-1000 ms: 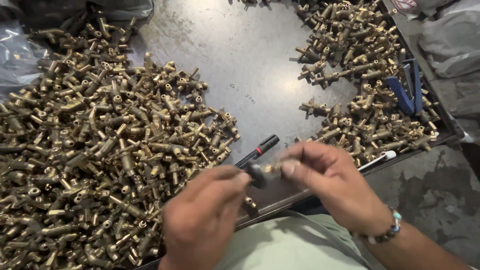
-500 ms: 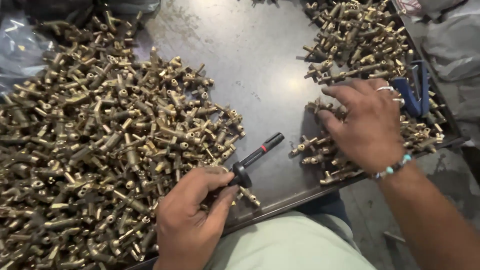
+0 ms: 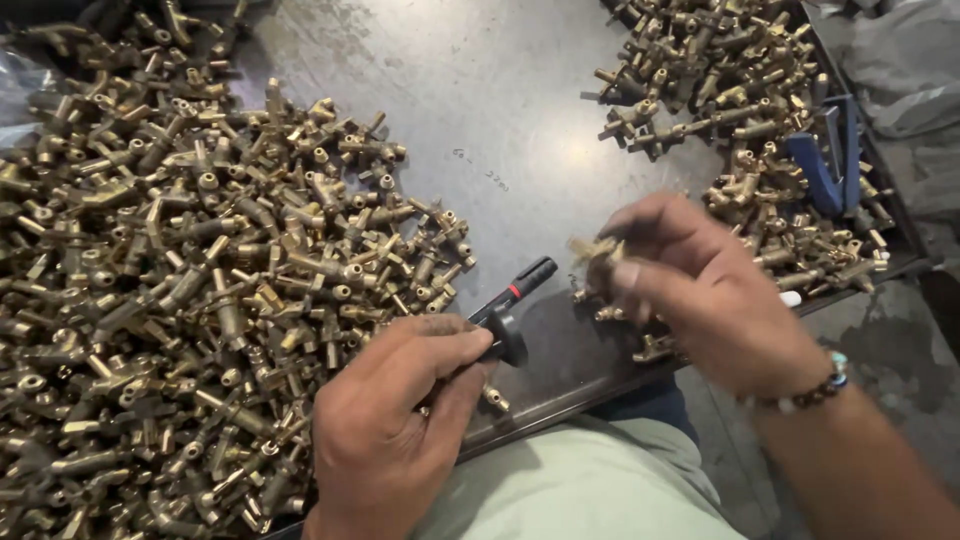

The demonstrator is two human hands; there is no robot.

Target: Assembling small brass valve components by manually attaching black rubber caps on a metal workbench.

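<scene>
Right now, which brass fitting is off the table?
The brass fitting pinched in the right hand, raised between the two piles; all others lie on the metal table.

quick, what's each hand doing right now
Left hand: closed on a black tool with a red band.
Right hand: pinching a brass fitting, blurred.

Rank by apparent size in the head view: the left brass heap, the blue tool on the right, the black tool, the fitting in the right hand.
1. Left brass heap, by far.
2. Blue tool and black tool in the left hand: similar, unranked.
3. Brass fitting in the right hand, blurred.
</scene>
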